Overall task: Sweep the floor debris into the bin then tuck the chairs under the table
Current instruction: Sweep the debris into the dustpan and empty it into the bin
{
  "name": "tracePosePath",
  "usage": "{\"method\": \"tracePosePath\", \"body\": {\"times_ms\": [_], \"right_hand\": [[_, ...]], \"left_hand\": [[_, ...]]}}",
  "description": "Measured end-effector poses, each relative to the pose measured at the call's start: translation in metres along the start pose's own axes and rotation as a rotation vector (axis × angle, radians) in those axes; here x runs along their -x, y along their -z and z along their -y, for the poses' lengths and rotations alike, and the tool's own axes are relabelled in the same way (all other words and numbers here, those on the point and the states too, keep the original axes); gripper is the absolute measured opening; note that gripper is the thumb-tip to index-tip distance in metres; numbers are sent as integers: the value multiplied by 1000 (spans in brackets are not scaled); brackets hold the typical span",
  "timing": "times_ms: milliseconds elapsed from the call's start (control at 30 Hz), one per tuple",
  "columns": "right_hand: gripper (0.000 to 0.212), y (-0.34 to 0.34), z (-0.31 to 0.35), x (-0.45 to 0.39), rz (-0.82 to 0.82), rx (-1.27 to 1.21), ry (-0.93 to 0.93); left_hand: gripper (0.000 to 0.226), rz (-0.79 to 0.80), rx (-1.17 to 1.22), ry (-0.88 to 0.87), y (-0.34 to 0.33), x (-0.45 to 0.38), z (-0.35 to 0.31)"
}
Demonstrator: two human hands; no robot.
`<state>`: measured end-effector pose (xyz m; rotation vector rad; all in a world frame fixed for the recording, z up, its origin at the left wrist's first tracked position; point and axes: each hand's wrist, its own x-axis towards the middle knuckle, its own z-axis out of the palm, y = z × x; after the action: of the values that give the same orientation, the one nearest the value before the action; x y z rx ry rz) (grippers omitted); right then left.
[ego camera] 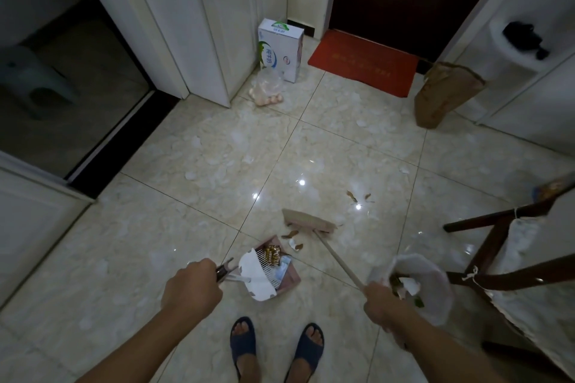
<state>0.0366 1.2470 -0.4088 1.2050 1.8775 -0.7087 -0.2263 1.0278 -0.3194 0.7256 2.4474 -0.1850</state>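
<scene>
Head view: we are looking down at our own two hands working over a glossy beige tiled floor.
Left hand: we are gripping the dark handle of a pink plastic dustpan, which is resting on the tiles and already holding wrappers and paper.
Right hand: we are clenching the pale wooden stick of a pink-headed broom, whose head is sitting just beyond the pan.
Debris near the pan: brown leaf scraps and a white shard are lying between broom and dustpan.
Debris farther out: white flakes are scattering toward the red doormat.
Bin: a white-lined waste bin is standing just beside our right hand, seemingly part full.
Chair: a dark wooden chair is standing out at the right edge.
Progress: we are judging sweeping about midway; tucking chairs is not yet begun.
</scene>
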Motion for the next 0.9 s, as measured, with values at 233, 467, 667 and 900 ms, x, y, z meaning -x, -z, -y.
{"method": "tracePosePath", "body": {"times_ms": [233,467,667,900], "right_hand": [[36,-32,-6,35,142,-226,-38],[33,-31,-17,79,288,-553,9],[32,-9,-36,116,329,-761,-58],[41,4,-23,89,82,-678,-17]], "left_hand": [[13,-13,39,12,-3,3,-2],[12,-21,52,-6,-6,5,-6],[14,-26,68,-19,-7,8,0],[12,-21,80,-34,-8,13,0]]}}
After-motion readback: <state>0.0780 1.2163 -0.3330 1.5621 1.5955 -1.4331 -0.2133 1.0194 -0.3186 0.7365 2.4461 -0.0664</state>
